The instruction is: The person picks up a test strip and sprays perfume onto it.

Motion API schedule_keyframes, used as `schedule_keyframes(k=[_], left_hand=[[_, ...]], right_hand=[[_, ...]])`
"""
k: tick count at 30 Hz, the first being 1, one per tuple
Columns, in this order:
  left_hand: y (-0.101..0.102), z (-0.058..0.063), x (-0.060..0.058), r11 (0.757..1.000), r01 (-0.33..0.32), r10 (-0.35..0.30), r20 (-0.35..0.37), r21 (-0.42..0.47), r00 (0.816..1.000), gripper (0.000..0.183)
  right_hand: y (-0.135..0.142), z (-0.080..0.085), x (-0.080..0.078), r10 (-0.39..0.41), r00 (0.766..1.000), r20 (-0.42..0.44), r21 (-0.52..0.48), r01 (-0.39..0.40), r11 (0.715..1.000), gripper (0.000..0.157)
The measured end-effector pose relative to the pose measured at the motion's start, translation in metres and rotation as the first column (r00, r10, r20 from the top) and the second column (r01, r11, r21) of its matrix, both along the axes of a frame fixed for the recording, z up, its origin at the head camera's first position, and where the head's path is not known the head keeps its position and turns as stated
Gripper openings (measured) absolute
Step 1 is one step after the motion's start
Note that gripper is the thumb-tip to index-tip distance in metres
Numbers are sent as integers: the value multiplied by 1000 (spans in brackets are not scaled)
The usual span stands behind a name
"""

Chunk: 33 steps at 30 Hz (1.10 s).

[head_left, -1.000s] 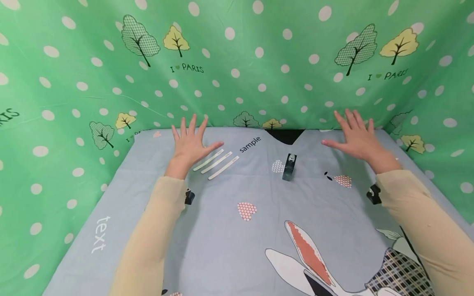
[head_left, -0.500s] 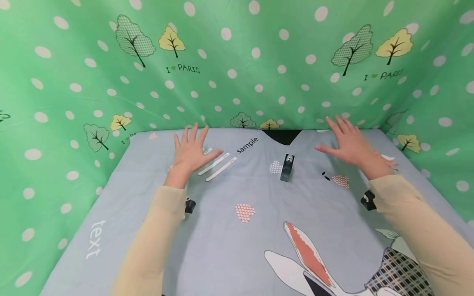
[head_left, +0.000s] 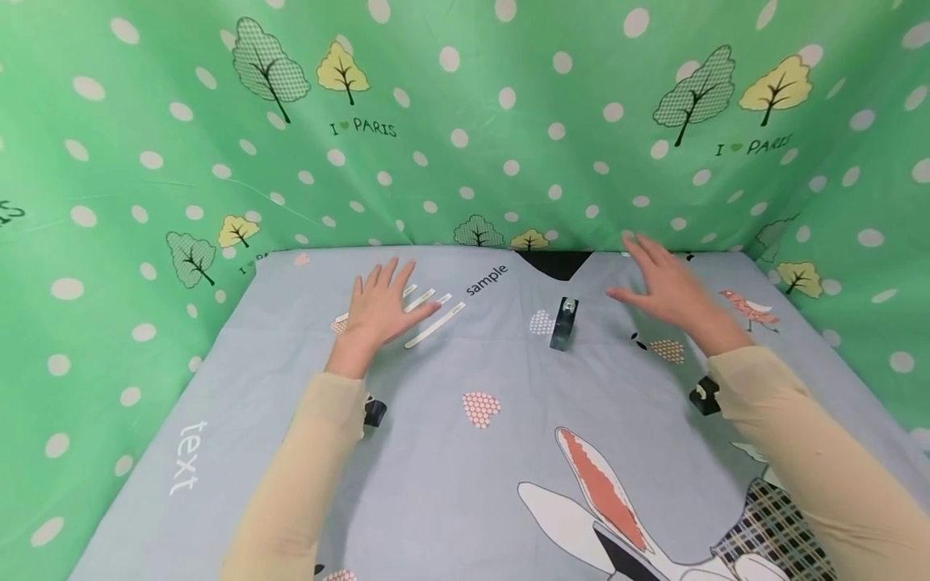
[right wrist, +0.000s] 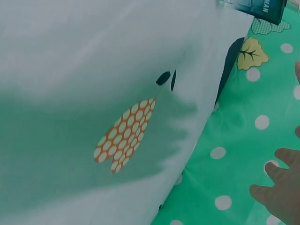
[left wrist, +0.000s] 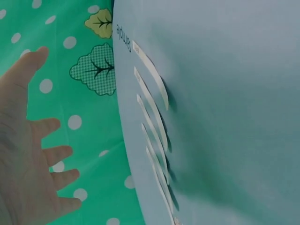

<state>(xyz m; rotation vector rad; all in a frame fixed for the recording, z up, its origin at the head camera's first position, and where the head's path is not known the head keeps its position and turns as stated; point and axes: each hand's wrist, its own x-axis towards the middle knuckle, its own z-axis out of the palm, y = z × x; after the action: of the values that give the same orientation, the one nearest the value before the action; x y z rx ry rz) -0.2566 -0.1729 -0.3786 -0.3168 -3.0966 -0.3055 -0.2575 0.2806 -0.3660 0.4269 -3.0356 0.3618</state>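
My left hand (head_left: 379, 311) hovers over several thin white paper strips (head_left: 434, 326) with its fingers spread, holding nothing. In the left wrist view the strips (left wrist: 153, 75) lie side by side in a slanted row, with small print at one end; in the head view the hand hides part of them. My right hand (head_left: 672, 292) is held above the right side of the bed-sheet cloth, fingers extended, with nothing in it. To its left lies a dark bottle (head_left: 563, 324) with a shiny top; the right wrist view shows lettering on the bottle (right wrist: 262, 8).
A grey-blue printed cloth (head_left: 436, 484) covers the table, with a rabbit, hearts and words on it. A green dotted curtain (head_left: 465, 105) rises behind and on both sides. Black wrist cameras show under the left sleeve (head_left: 330, 420) and right sleeve (head_left: 770, 403).
My left hand has come lower and nearer, covering more of the strips. The right hand has moved left, toward the bottle. Strips and bottle stay in place.
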Motion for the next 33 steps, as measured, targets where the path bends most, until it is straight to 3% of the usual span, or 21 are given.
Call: schedule_keyframes(k=[23,33], left_hand=[[-5,-5,19,992,-4,-4,65,122,998,95],[-6,-13,24,989,-17,5,83,147,996,92]], right_hand=[[-4,-16,4,3,1000,12,-36,-3,999,89],[-5,-23,6,4,1000,18,-64,-2,998,86]])
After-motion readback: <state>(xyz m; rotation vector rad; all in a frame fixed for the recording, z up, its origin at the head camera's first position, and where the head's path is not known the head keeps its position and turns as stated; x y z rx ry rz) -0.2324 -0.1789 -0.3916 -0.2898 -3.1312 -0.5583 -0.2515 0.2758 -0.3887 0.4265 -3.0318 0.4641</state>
